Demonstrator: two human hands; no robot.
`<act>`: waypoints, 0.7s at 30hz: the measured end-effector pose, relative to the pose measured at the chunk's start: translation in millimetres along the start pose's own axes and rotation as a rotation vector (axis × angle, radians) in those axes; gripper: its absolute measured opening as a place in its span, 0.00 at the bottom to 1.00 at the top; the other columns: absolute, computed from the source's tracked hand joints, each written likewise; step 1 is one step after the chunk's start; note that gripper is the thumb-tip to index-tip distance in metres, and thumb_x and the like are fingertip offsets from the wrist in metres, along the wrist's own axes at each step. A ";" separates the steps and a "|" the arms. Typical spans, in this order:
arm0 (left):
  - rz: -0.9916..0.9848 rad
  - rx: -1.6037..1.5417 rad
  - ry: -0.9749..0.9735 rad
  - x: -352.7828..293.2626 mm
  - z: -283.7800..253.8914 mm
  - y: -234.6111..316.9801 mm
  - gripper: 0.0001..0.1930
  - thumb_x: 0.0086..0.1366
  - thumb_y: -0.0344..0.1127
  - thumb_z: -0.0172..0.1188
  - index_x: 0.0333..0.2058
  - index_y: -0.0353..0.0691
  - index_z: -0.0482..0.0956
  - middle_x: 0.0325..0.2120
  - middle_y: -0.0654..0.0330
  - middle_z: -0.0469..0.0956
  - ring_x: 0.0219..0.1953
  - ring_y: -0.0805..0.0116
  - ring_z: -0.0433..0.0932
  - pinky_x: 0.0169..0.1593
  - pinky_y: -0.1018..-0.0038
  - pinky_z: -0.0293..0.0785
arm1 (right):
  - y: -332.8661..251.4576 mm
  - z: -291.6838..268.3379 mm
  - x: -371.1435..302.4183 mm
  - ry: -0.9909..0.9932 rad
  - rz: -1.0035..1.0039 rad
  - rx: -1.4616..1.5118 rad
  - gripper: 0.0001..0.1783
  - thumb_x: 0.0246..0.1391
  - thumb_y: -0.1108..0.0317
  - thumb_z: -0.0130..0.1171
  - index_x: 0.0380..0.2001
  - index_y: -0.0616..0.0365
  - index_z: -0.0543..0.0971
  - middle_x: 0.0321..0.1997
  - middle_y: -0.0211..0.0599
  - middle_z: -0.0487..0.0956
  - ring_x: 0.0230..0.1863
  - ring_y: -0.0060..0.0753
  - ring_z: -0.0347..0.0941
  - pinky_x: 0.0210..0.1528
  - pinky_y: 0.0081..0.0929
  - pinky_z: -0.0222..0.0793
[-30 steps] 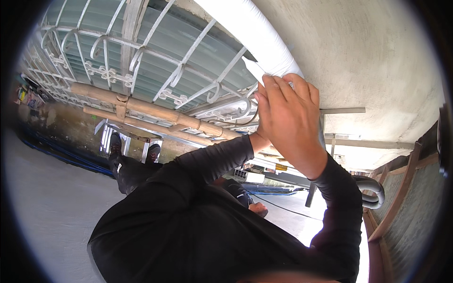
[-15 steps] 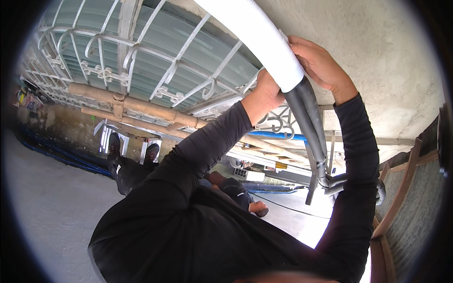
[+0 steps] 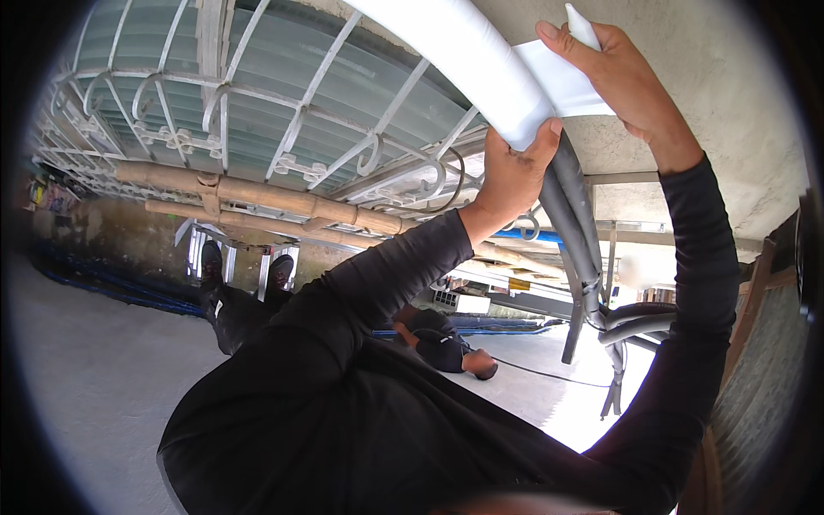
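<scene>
Pale wall [image 3: 738, 112] behind the right grip [image 3: 631, 81] in the head view; barred window grille [image 3: 304, 106] and bamboo pole [image 3: 283, 197] to the left of the left grip [image 3: 515, 176]. With the left grip, clasping the lower end of white-wrapped tubing [image 3: 455, 56], thumb across its near side. With the right grip, pinching a loose white strip [image 3: 558, 77] between thumb and fingers, drawn taut beside the wrapped end. Just below the left grip, running downward: black tubes [image 3: 572, 206]. Well below it, a co-worker [image 3: 438, 348] in dark clothes.
</scene>
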State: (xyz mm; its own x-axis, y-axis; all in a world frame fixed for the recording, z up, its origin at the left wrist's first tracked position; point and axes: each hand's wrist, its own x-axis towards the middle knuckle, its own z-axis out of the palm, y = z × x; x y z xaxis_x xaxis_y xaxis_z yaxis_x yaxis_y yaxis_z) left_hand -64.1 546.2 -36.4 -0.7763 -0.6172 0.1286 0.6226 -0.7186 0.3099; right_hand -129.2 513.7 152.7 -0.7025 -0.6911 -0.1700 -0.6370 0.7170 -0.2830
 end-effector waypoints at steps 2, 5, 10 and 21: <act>0.034 0.027 -0.035 1.1 -0.7 -5.7 0.17 0.73 0.34 0.67 0.54 0.33 0.74 0.45 0.61 0.80 0.47 0.75 0.78 0.50 0.76 0.75 | -18.2 -0.6 -12.8 -0.003 -0.007 -0.066 0.32 0.65 0.39 0.66 0.42 0.63 0.86 0.30 0.35 0.84 0.31 0.22 0.82 0.34 0.21 0.76; 0.100 0.048 -0.092 1.7 -9.3 -14.4 0.25 0.72 0.32 0.67 0.61 0.34 0.65 0.52 0.57 0.75 0.53 0.72 0.76 0.54 0.75 0.75 | -42.1 14.1 -54.7 -0.036 -0.037 -0.077 0.27 0.68 0.47 0.65 0.44 0.67 0.85 0.30 0.45 0.86 0.29 0.28 0.85 0.31 0.28 0.78; -0.015 0.205 -0.246 -11.2 -46.1 -6.7 0.36 0.63 0.37 0.73 0.63 0.34 0.61 0.57 0.48 0.70 0.55 0.54 0.76 0.56 0.60 0.75 | -54.7 79.4 -86.3 0.131 -0.273 -0.416 0.09 0.61 0.75 0.59 0.41 0.64 0.71 0.33 0.51 0.74 0.31 0.50 0.77 0.35 0.43 0.72; -0.309 0.645 -0.591 -25.3 -181.3 89.6 0.23 0.74 0.21 0.58 0.66 0.33 0.68 0.52 0.52 0.79 0.56 0.62 0.80 0.61 0.66 0.73 | -24.2 172.6 -76.8 0.835 -0.168 -0.430 0.19 0.36 0.75 0.72 0.36 0.55 0.80 0.39 0.33 0.75 0.39 0.40 0.74 0.40 0.38 0.70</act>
State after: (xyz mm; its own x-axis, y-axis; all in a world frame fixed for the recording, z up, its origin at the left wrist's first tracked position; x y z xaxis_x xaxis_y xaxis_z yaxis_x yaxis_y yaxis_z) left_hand 29.3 439.3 -182.7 -0.9332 -0.0367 0.3575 0.3419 -0.3971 0.8517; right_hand -5.0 533.8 9.7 -0.4848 -0.6201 0.6169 -0.6957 0.7008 0.1576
